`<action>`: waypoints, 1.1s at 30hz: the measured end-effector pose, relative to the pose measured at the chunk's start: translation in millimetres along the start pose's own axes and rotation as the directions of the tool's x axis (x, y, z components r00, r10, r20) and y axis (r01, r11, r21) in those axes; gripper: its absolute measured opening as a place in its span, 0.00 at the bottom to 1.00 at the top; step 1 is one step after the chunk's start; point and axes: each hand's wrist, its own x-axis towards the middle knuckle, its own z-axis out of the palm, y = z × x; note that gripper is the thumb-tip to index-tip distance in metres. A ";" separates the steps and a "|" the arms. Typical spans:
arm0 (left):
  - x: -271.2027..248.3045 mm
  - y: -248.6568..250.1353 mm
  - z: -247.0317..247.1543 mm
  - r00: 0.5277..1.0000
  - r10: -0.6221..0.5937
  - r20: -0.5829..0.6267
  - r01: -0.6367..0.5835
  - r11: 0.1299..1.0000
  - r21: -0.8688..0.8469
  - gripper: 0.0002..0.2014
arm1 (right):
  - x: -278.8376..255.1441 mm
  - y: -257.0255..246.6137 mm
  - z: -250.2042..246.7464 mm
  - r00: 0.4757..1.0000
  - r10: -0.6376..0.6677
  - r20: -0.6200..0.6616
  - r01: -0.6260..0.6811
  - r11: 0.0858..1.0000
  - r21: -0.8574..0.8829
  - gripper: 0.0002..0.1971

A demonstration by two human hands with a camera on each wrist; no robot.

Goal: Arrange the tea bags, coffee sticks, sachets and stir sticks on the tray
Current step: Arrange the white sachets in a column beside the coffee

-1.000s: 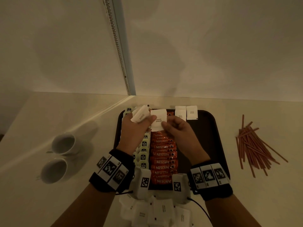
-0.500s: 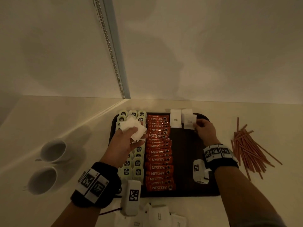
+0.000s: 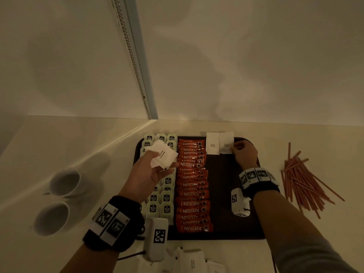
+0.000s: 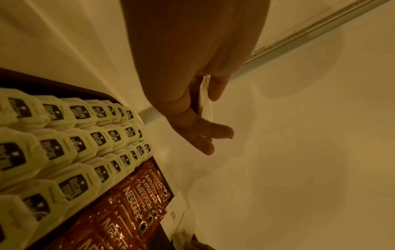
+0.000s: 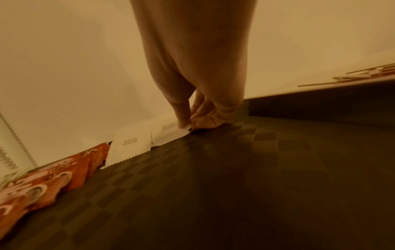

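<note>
Right hand (image 3: 245, 154) pinching the second sugar packet (image 3: 226, 143) at the tray's (image 3: 222, 194) far edge, beside the first packet (image 3: 212, 143); left hand (image 3: 151, 172) gripping spare packets (image 3: 163, 156) above the tea bags (image 3: 166, 201) on the tray; stir sticks (image 3: 301, 180) loose right of the tray.

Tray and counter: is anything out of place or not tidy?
Yes. The stir sticks lie in a loose, crossed pile on the counter, right of the tray. Several sachets lie loose before its near edge. Tea bags and coffee sticks stand in neat rows.
</note>
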 end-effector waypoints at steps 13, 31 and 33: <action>-2.8 -2.2 5.7 0.985 0.168 0.037 -0.172 0.961 0.218 0.07 | -81.5 -87.2 -24.8 0.872 -0.348 0.343 0.214 0.903 0.372 0.12; -15.6 2.2 6.8 0.887 0.459 0.047 -0.435 0.799 0.416 0.13 | -156.9 -106.4 -15.1 0.835 -0.351 0.423 -0.078 0.686 0.723 0.06; -13.3 0.8 6.7 0.913 0.406 0.024 -0.383 0.838 0.389 0.13 | -151.2 -101.1 -16.4 0.846 -0.330 0.418 -0.077 0.700 0.710 0.05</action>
